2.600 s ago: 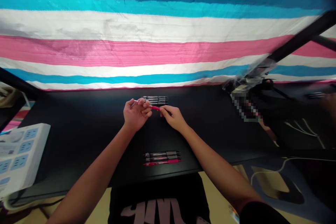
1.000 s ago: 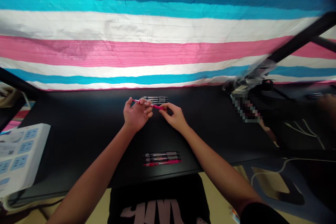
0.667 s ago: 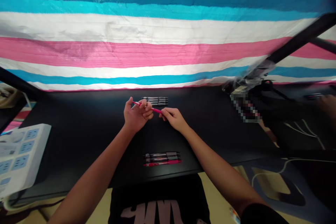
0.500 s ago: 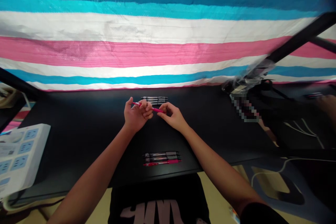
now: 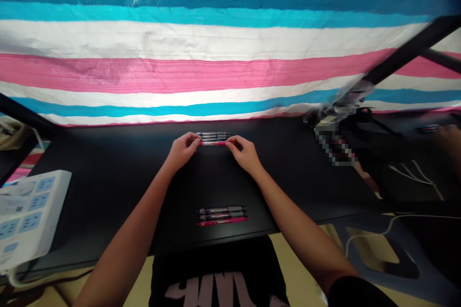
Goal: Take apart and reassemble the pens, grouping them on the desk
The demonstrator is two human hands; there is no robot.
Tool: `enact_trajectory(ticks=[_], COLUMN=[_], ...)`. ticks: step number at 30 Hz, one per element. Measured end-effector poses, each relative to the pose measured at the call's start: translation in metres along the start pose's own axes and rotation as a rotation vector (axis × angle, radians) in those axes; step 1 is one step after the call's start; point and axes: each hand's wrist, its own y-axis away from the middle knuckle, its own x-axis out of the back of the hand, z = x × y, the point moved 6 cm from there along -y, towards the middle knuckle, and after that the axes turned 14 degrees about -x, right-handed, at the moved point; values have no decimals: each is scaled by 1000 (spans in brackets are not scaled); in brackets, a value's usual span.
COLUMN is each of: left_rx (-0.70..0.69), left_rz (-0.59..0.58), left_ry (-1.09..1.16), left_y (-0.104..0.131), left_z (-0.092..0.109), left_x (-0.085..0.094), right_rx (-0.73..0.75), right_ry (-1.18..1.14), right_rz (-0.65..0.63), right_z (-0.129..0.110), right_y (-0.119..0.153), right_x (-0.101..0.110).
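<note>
Between my two hands a red pen [image 5: 213, 143] lies level, just on the near side of a row of black pens [image 5: 215, 135] at the back of the table. My left hand [image 5: 182, 149] pinches its left end between thumb and fingers. At its right end, the thumb and forefinger of my right hand [image 5: 244, 152] are closed on it. Nearer to me, a second group holds black pens [image 5: 222, 213] with another red pen [image 5: 223, 221] along its near side, all side by side.
A white power strip [image 5: 39, 216] stands at the left on the black table [image 5: 118, 168]. Clear plastic wrapping [image 5: 342, 100] and dark items lie at the right. Another person's hand [image 5: 450, 139] shows at the far right edge. A striped sheet [image 5: 216, 43] hangs behind.
The red pen, earlier tilted across my upturned left hand, is now level beside the back row. My left hand has turned over, and my right hand has shifted slightly right.
</note>
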Motion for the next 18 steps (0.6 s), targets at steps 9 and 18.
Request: enact_trajectory(ticks=[9,18], left_rx=[-70,-221], left_rz=[-183,-145], left_ry=[-301,-566], left_y=[-2,-1], left_z=[-10,-8], left_x=[16,10], right_rx=[74,81], right_ry=[165,293], right_rz=[37,-4], right_z=[10,11], right_y=[-7,-10], right_x=[-5,-10])
